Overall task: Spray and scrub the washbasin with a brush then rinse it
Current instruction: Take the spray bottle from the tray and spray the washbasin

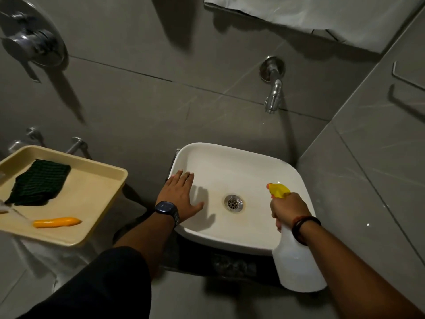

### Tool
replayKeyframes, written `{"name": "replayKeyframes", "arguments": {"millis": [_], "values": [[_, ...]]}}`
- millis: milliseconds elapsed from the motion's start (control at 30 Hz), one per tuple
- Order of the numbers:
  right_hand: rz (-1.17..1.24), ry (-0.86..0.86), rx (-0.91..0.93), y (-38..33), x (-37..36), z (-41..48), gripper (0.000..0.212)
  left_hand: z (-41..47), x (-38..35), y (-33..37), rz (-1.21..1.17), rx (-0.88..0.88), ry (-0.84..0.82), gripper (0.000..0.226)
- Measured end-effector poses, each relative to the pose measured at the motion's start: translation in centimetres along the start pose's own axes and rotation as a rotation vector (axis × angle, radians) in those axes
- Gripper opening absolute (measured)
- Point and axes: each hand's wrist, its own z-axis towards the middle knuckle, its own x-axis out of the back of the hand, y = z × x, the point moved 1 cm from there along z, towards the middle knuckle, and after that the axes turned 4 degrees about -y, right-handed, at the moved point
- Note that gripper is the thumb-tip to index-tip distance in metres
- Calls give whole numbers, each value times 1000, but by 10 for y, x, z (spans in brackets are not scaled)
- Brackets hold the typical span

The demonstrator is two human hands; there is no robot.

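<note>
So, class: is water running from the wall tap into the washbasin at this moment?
No. The tap shows no stream beneath it, and the washbasin looks dry around its drain.

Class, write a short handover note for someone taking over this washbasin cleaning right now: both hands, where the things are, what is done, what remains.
Left hand: open, flat on the washbasin left rim.
Right hand: holds the spray bottle, yellow nozzle aimed into the bowl.
Brush and dark scrub pad: in the tray, left.
Tap: no water running.
Done: bottle in hand; whether any spray has landed is unclear.
Left: spray, scrub, rinse.
</note>
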Motion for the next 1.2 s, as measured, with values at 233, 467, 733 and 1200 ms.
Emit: {"name": "replayKeyframes", "arguments": {"millis": [233,467,733,1200], "values": [[-20,-272,44,-3,-28,-19,48,0,0,-1,3,14,-11,93],[2,-159,160,-28,-47,-12,51,0,-2,-2,-6,24,8,93],[-31,11,12,1,-11,-1,40,1,-3,-1,-17,14,18,93],[-2,-198,80,-9,-48,-20,46,0,-2,-2,-3,11,10,92]]}}
